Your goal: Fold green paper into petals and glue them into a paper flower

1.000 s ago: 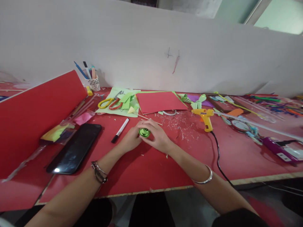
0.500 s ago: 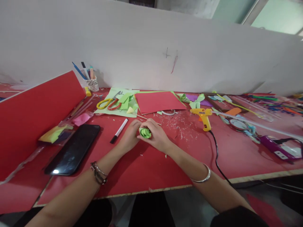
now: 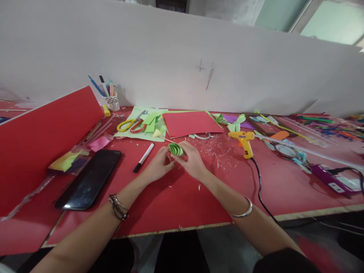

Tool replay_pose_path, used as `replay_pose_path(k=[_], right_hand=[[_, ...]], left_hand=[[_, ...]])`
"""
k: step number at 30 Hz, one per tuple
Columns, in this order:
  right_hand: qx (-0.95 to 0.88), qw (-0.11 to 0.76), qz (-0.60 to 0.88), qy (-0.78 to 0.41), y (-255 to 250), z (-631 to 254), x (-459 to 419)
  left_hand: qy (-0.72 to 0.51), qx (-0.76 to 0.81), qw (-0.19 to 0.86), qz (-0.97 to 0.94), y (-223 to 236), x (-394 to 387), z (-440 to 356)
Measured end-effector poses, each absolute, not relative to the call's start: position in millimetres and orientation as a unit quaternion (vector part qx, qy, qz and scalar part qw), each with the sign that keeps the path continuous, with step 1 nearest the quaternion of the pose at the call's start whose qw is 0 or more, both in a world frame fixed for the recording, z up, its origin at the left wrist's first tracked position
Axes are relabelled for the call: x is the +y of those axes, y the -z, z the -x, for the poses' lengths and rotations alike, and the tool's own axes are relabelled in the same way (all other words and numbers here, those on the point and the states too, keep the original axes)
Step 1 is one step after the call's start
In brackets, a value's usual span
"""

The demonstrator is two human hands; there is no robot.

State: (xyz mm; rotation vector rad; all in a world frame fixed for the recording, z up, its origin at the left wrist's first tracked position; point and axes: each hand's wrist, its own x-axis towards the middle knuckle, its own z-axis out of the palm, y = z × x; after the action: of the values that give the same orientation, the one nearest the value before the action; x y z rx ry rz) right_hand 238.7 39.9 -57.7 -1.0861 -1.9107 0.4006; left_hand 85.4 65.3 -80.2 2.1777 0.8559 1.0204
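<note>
A curled green paper piece with dark stripes (image 3: 175,149) is held above the red table, its layered end turned up. My right hand (image 3: 192,161) is closed round its right side, fingers and thumb pinching it. Close by on the left is my left hand (image 3: 159,163), its thumb spread away from the fingers; the fingertips are at the paper's left edge, and I cannot tell whether they touch it. A black-capped white marker (image 3: 143,157) lies left of my left hand. Behind the hands, a pale yellow paper cone on a thin stick (image 3: 156,133) lies on the table.
Scissors (image 3: 132,124) rest on light green paper beside red sheets (image 3: 193,123). A yellow glue gun (image 3: 244,142) with a black cable stands at right, near a purple power strip (image 3: 330,179). A phone (image 3: 89,180) and red board (image 3: 48,148) occupy the left; a pen cup (image 3: 113,102) stands behind.
The green paper has tilted and risen slightly away from me in my right hand. My left hand has loosened, its thumb coming away from the paper.
</note>
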Motion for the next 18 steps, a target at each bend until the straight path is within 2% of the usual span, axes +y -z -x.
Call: replay_pose_path(k=[5, 9, 14, 18], right_hand=[[-0.765, 0.409, 0.477, -0.140, 62.2, -244.4, 44.3], [-0.762, 0.432, 0.462, -0.139, 63.3, -245.4, 47.5], [-0.770, 0.442, 0.445, -0.113, 64.4, -245.7, 49.9], [-0.758, 0.410, 0.488, -0.135, 65.7, -245.4, 49.0]], left_hand=[[-0.442, 0.363, 0.263, -0.777, 68.5, 64.9, -81.7], [-0.511, 0.317, 0.245, -0.761, 54.1, 58.5, -78.9], [-0.504, 0.298, 0.180, -0.790, 48.3, 53.2, -78.7], [-0.511, 0.321, 0.186, -0.775, 50.4, 54.2, -78.9]])
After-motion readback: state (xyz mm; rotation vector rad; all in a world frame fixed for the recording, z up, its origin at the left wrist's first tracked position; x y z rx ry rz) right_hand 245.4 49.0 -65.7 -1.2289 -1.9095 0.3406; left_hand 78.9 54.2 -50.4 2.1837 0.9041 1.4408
